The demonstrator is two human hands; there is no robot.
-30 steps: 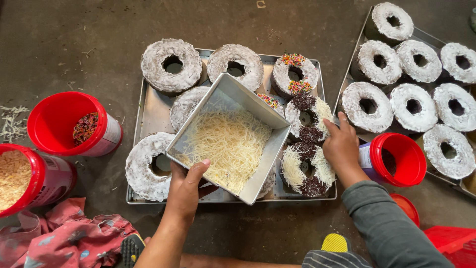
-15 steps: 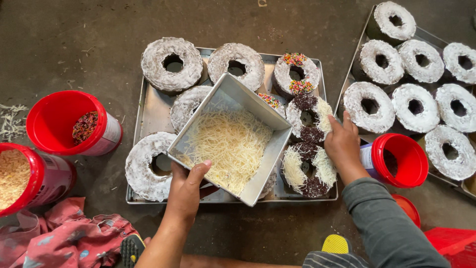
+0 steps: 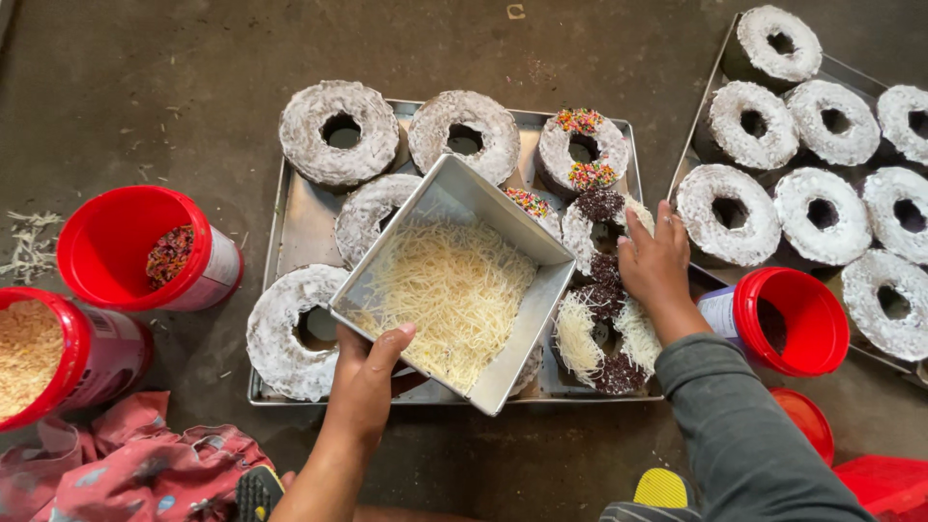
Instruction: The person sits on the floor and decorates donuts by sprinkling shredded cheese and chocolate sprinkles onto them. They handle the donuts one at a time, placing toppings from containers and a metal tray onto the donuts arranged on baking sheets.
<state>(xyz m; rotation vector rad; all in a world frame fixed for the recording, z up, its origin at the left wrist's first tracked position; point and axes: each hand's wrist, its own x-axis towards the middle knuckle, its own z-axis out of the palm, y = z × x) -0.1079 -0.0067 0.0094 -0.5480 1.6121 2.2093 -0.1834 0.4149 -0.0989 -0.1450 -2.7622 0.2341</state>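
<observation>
My left hand (image 3: 365, 372) grips the near edge of a square metal pan (image 3: 440, 198) filled with pale shredded cheese (image 3: 454, 295), held tilted above a flat metal tray (image 3: 290, 222) of ring cakes. My right hand (image 3: 654, 266) rests palm down, fingers together, on a ring cake topped with dark chocolate bits and cheese shreds (image 3: 601, 217). Just below it lies another chocolate-and-cheese ring cake (image 3: 594, 343). A ring cake with coloured sprinkles (image 3: 583, 147) sits at the tray's far right. Plain white-frosted ring cakes (image 3: 338, 130) fill the tray's left and far side.
A second tray (image 3: 710, 106) at right holds several white-frosted ring cakes. A red tub (image 3: 788, 319) stands beside my right wrist. At left, one red tub (image 3: 130, 246) holds coloured sprinkles, another (image 3: 43, 353) holds tan crumbs. Patterned pink cloth (image 3: 126, 474) lies bottom left on the dark floor.
Both hands stay nearly where they were; my right hand remains on the chocolate-topped cake and the pan keeps its tilt. Only the view has shifted slightly.
</observation>
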